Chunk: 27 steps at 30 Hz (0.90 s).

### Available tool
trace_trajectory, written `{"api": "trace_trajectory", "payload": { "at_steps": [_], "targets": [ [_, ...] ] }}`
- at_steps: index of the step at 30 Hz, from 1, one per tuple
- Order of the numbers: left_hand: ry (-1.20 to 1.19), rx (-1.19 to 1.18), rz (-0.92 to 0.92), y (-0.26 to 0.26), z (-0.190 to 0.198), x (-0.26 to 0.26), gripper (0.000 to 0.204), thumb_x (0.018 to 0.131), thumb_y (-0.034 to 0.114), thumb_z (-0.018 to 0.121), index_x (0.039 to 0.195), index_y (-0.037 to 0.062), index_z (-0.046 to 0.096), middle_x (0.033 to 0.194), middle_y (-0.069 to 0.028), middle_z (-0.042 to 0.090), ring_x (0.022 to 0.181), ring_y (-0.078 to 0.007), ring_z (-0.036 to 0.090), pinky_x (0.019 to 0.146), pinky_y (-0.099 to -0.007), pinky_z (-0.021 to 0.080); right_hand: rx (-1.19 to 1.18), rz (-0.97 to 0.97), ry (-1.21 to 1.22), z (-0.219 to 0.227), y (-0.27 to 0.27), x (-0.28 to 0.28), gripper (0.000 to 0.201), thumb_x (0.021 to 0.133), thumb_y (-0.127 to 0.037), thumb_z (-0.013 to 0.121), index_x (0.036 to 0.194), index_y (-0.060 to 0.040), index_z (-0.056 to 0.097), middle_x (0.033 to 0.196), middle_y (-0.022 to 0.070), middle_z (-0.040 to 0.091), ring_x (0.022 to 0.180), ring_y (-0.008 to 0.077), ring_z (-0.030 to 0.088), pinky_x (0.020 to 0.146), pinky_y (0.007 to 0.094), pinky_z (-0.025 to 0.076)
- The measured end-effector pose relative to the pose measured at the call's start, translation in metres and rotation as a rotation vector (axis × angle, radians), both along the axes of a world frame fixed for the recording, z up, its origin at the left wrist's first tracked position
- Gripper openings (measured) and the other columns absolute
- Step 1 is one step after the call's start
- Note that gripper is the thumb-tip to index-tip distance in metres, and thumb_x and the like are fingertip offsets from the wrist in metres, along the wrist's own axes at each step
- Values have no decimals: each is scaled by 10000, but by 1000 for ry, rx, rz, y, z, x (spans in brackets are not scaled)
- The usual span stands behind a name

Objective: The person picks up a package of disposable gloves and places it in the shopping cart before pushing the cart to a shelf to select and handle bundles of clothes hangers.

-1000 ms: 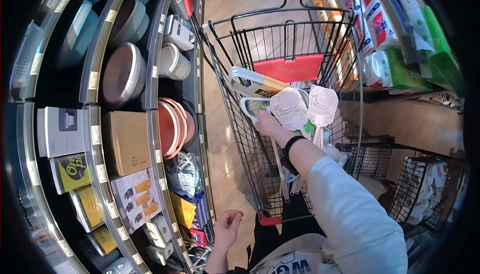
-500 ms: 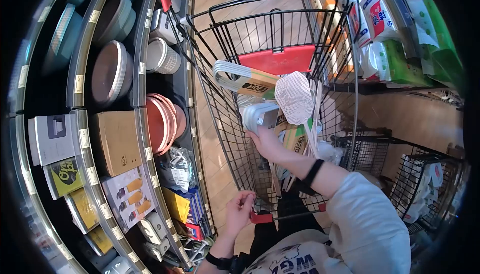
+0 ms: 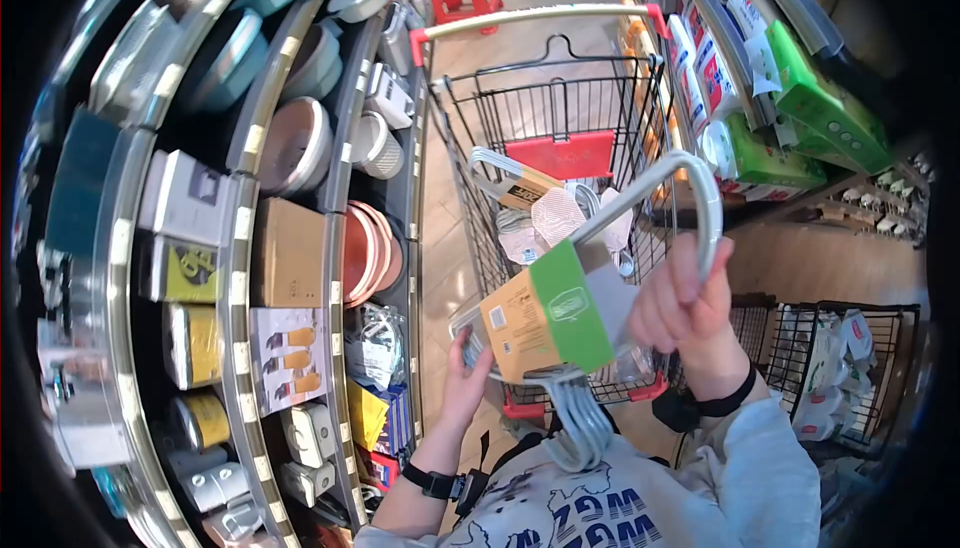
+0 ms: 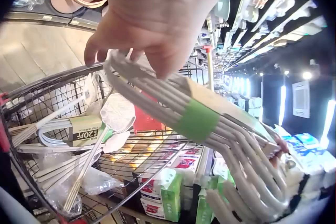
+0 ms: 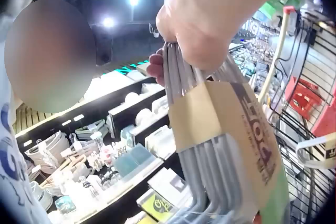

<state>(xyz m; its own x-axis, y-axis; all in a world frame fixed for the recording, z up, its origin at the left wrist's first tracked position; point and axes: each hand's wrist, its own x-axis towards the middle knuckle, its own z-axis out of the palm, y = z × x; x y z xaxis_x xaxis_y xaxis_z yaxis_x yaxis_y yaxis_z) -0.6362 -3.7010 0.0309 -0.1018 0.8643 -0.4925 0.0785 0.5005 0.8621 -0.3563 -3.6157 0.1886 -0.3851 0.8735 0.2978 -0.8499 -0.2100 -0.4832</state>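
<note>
A pack of grey clothes hangers (image 3: 570, 308) in a brown and green cardboard sleeve is held up above the cart, close in front of the person's shirt. At one end the right hand (image 3: 690, 303) grips the bent hanger ends; the right wrist view shows its fingers and thumb around several grey bars (image 5: 176, 71). The left hand (image 3: 468, 373) grips the opposite end, its fingers (image 4: 92, 53) curled over the bars in the left wrist view. The hanger hooks (image 3: 582, 418) hang down toward the shirt.
Below is a black wire shopping cart (image 3: 480, 198) holding another hanger pack (image 3: 515, 176), fly swatters (image 3: 562, 216) and plastic bags (image 4: 102, 182). Shelves with basins (image 3: 300, 143) and boxes (image 3: 290, 253) line the left. Packaged paper goods (image 3: 760, 153) and a wire basket (image 3: 840, 368) stand right.
The right hand has lifted the hanger pack from the cart toward the body. The left hand, beside the cart before, has come up and taken the pack's other end.
</note>
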Motion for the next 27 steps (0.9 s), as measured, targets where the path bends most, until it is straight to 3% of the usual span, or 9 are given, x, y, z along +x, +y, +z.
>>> {"api": "trace_trajectory", "payload": {
  "at_steps": [5,8,11,14,19,22,24,25,27],
  "targets": [
    [238,333,252,-37,58,-23,594,812,218,683,1240,-23,348,1243,-169,397,1174,-270,408,1017,-382,306,226,8,204,42,-39,-25,447,997,-413,329,694,-95,407,437,38,473,316,164,467,331,278,385],
    [753,567,443,-75,76,-65,436,811,114,654,1126,13,370,1145,-123,395,1020,-201,459,773,-303,417,194,73,326,49,-59,-41,424,990,-438,336,735,-111,423,445,1,421,336,130,429,353,287,334],
    [-165,392,958,-110,144,-100,346,836,83,608,1122,30,422,1150,-141,443,849,-212,580,663,-294,551,106,181,507,62,-82,-77,354,989,-374,393,732,-134,428,498,-26,448,401,78,439,455,232,358],
    [-644,235,642,-165,150,-172,218,892,114,526,1100,49,535,906,-85,647,759,-192,630,675,-317,552,76,307,509,59,-106,-110,367,974,-407,417,727,-136,427,494,-26,438,419,76,438,480,231,358],
    [-272,351,851,-248,153,-216,363,907,158,537,1246,72,437,1167,-111,549,978,-182,572,803,-323,494,163,242,242,75,-172,-179,454,933,-521,432,709,-127,416,483,-16,401,393,125,405,459,242,344],
    [182,569,674,-301,150,-234,376,910,210,575,1232,65,446,1073,-15,522,897,-111,508,744,-250,437,237,255,-411,118,-240,-237,295,892,-335,584,731,-95,526,604,45,596,420,189,543,468,325,475],
    [-428,764,457,-337,193,-221,219,922,115,545,1122,27,559,975,-2,582,868,-90,534,772,-240,445,720,167,-1001,114,-288,-289,335,684,-92,777,983,-55,632,728,54,679,610,172,648,592,320,535],
    [3,710,403,-358,221,-207,236,918,136,566,1122,20,592,977,-10,617,912,-84,555,800,-241,461,985,294,-1199,124,-316,-315,337,733,-159,742,1027,-51,619,754,35,687,696,178,669,662,326,541],
    [59,346,417,-389,266,-197,311,899,237,622,1132,32,597,934,-18,645,830,-78,590,749,-230,486,1499,445,-1280,55,-331,-357,481,795,-272,685,1202,-66,535,1051,122,653,860,238,667,728,383,549]
  ]
}}
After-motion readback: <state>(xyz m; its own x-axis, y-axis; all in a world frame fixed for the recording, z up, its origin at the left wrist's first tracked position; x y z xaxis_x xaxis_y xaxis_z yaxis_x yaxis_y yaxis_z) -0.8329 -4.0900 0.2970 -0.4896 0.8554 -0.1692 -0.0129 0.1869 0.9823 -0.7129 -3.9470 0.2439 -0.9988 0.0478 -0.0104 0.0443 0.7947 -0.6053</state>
